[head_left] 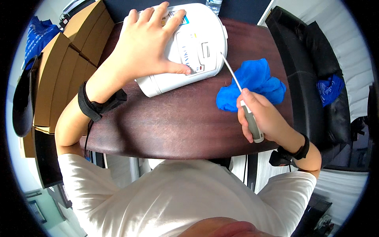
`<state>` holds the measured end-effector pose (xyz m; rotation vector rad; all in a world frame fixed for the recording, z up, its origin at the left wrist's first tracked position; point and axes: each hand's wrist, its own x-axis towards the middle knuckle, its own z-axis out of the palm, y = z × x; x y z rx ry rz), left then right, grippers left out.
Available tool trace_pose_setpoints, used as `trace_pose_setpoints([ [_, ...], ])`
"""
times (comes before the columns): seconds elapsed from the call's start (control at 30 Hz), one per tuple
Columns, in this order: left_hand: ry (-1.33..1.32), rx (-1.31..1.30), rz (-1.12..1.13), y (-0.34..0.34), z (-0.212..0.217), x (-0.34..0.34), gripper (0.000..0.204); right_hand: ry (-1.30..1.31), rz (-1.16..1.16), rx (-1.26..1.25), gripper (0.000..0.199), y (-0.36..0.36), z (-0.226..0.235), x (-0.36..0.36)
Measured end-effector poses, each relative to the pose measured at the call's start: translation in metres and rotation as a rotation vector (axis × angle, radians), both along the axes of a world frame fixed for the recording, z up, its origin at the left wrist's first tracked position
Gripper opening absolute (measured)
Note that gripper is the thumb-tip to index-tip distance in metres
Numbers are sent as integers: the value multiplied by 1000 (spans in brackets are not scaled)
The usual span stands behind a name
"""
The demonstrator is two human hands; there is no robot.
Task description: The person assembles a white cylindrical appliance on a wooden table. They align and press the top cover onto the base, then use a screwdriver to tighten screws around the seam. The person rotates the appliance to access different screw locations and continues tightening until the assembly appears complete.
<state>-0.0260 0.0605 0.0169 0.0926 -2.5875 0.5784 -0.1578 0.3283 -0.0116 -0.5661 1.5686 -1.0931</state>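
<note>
A white, rounded plastic appliance [209, 31], possibly a rice cooker, rests on the brown table at the far side, with a label and a small panel on its upper face. My left hand [152, 43] lies across it with fingers spread, the thumb near the panel. In my right hand [258, 114] is a screwdriver [248, 114] with a grey and white handle and a thin metal shaft. Its tip points up and left to the appliance's right edge; whether it touches I cannot tell. Just beyond that hand lies a crumpled blue cloth [252, 81].
The dark brown table [177, 130] has a curved near edge. Cardboard boxes [63, 71] stand along the left. A clear bottle [213, 5] is behind the appliance. To the right is a black leather seat [304, 79] with a blue packet [331, 90] on it.
</note>
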Motion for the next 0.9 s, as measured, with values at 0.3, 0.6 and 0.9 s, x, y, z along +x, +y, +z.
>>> trace_pose_setpoints([
  [0.3,45,-68,72,26,-2,0,113,-218,-178,60,42,-5,28,9],
  [0.6,-34,-19,76,17,0,-4,105,-1,-9,109,40,-16,33,-26],
  [0.9,49,405,9,-60,14,-8,80,-83,42,120,49,-28,24,-34],
])
